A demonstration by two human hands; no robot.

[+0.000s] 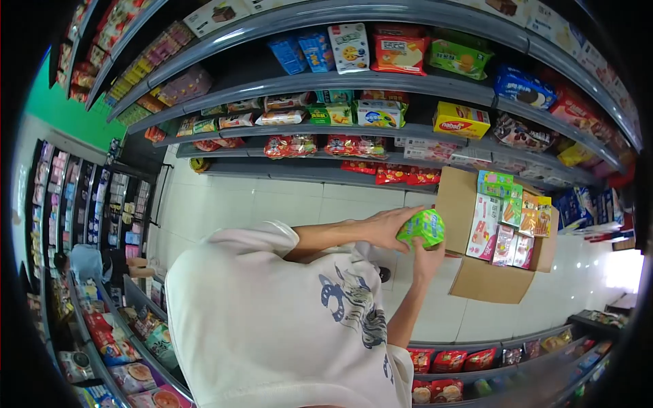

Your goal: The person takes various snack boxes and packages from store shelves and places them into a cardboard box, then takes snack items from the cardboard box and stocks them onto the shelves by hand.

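Note:
Both of my hands hold a bright green snack package in front of my white shirt. My left hand wraps its fingers around the upper left side of the package. My right hand grips the lower edge from below, with the thumb on the front. Just right of the hands, an open cardboard box stands with its flaps spread. Inside it are several packages, among them a white and pink box, a green pack and an orange pack.
Shelves of packaged snacks run across the top, with a yellow nabati box on one. More stocked shelves line the bottom right and the left side. Another person is partly visible at the left. The floor is pale tile.

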